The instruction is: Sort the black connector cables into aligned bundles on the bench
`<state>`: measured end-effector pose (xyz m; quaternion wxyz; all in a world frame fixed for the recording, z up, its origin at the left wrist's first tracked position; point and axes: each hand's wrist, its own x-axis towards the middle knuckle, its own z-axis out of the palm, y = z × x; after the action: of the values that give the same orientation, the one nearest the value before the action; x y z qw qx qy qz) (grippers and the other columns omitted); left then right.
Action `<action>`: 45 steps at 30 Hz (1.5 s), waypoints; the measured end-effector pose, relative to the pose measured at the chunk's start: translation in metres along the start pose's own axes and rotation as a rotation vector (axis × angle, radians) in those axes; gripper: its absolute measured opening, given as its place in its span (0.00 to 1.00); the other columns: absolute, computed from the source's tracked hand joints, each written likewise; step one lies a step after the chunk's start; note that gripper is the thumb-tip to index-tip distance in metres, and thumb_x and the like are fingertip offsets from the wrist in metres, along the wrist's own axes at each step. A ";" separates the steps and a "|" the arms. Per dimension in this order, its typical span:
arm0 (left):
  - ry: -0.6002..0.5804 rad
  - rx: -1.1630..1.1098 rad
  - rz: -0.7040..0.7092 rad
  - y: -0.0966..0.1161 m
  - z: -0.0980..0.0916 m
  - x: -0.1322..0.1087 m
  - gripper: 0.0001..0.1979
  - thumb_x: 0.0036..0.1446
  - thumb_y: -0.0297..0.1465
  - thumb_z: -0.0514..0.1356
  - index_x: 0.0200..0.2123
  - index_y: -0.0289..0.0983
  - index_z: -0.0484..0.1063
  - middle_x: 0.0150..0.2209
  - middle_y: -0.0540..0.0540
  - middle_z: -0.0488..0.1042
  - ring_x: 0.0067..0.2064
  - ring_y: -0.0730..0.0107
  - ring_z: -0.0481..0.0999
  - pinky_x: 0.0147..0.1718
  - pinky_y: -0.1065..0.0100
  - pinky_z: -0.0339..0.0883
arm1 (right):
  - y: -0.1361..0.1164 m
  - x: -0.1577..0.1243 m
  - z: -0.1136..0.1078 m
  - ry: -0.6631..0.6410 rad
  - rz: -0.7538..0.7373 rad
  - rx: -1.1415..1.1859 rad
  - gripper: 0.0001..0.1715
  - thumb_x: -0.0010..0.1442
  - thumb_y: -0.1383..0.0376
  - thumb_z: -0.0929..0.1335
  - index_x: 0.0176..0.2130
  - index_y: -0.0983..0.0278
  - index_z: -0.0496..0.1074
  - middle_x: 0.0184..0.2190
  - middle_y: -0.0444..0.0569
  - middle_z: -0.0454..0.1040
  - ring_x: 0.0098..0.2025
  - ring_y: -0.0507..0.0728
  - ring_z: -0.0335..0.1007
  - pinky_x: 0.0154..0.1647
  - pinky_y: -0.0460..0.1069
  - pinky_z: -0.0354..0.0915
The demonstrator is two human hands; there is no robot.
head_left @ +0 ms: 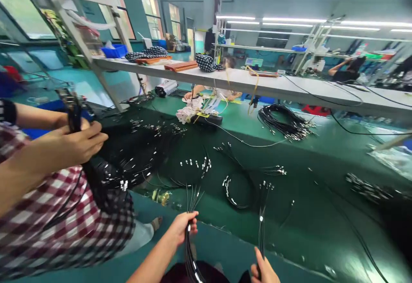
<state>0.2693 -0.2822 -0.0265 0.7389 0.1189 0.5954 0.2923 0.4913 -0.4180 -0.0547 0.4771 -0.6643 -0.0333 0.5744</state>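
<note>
At the glossy tabletop (302, 231), both hands (182, 228) (265, 270) grip slender black cables (189, 251).

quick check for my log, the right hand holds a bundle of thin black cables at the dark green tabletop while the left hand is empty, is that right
No, the left hand is not empty: the head view shows it closed around another bundle of thin black cables. The right hand does hold its own bundle at the dark green tabletop.
</note>
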 end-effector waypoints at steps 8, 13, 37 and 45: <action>-0.389 0.148 0.446 0.063 0.060 -0.068 0.18 0.51 0.45 0.57 0.40 0.39 0.64 0.16 0.60 0.48 0.13 0.85 0.41 0.07 0.81 0.39 | -0.053 -0.031 0.016 0.062 -0.365 0.080 0.48 0.44 0.35 0.62 0.56 0.58 0.52 0.16 0.33 0.48 0.13 0.44 0.38 0.09 0.38 0.40; -0.392 0.363 0.397 0.040 0.068 -0.023 0.24 0.47 0.49 0.58 0.40 0.39 0.62 0.16 0.61 0.48 0.13 0.85 0.41 0.07 0.82 0.40 | -0.028 -0.003 0.007 0.106 -0.286 0.007 0.42 0.48 0.41 0.63 0.54 0.61 0.55 0.14 0.33 0.51 0.10 0.45 0.42 0.07 0.39 0.46; -0.310 0.723 0.279 -0.020 0.048 0.046 0.25 0.40 0.51 0.59 0.33 0.37 0.61 0.15 0.59 0.60 0.12 0.82 0.56 0.10 0.78 0.50 | 0.027 0.043 -0.026 0.458 -0.389 -0.148 0.23 0.49 0.48 0.64 0.36 0.65 0.67 0.33 0.53 0.73 0.39 0.62 0.69 0.35 0.51 0.65; -0.350 0.635 0.267 -0.041 0.079 0.029 0.28 0.34 0.51 0.63 0.33 0.37 0.63 0.12 0.63 0.47 0.12 0.85 0.45 0.10 0.79 0.41 | 0.024 0.029 -0.053 0.570 -0.560 -0.140 0.37 0.51 0.42 0.60 0.47 0.67 0.65 0.49 0.58 0.67 0.53 0.64 0.60 0.53 0.55 0.57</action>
<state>0.3593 -0.2847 -0.0506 0.7112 0.4664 0.5003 0.1622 0.5310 -0.4453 -0.0984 0.5587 -0.7932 -0.1184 0.2115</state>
